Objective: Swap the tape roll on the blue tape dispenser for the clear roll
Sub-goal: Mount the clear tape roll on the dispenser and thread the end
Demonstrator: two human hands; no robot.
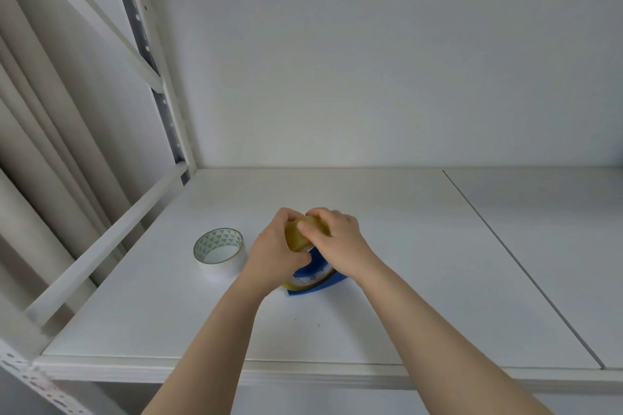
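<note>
Tape waits at the left: a pale roll [220, 266] with a triangle-printed core lies flat on the white shelf [387, 246], hole upward, just beside the left hand [274, 251] but apart from it, probably parked within reach for the exchange. That left hand curls round the near side of a yellowish roll [300, 237], thumb tucked low, seemingly to brace it. The right hand [337, 237] grasps the same roll from the far side, fingers hooked over its top edge, a grip suited to working it on its hub. Beneath both hands the blue dispenser [332, 281] rests on the shelf, mostly hidden. Whether the yellowish roll is going on or coming off cannot be told.
</note>
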